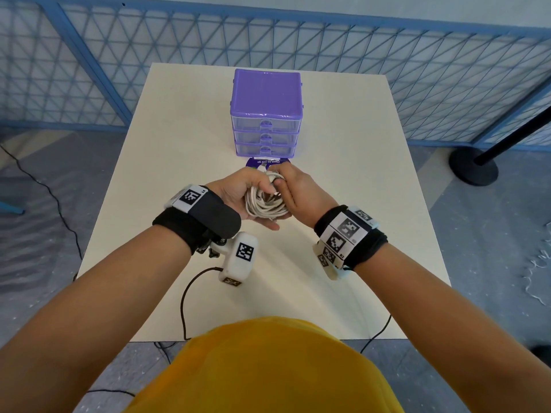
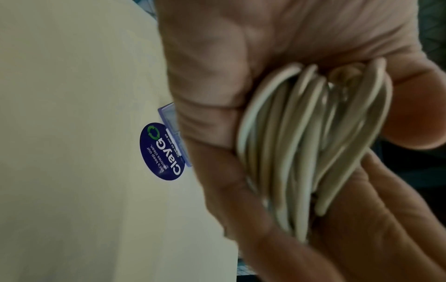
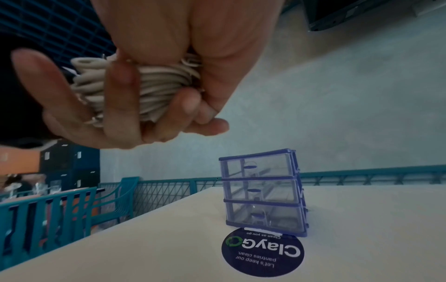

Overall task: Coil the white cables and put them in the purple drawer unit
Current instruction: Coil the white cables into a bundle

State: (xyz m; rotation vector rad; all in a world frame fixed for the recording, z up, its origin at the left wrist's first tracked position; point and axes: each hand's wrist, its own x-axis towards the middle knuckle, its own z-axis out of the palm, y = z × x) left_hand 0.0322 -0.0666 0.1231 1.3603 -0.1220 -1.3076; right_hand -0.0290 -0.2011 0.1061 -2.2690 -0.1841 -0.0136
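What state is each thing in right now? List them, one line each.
white cables: coiled into a bundle, held above the table
left hand: grips the bundle
right hand: fingers curled on the bundle
purple drawer unit: upright on the table, all three drawers closed
round sticker: flat on the table, before the unit

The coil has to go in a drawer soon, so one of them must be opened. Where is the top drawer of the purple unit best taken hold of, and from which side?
Take the top drawer by the small arched handle at the middle of its front, coming from the person's side. The purple drawer unit faces them, all three drawers shut.
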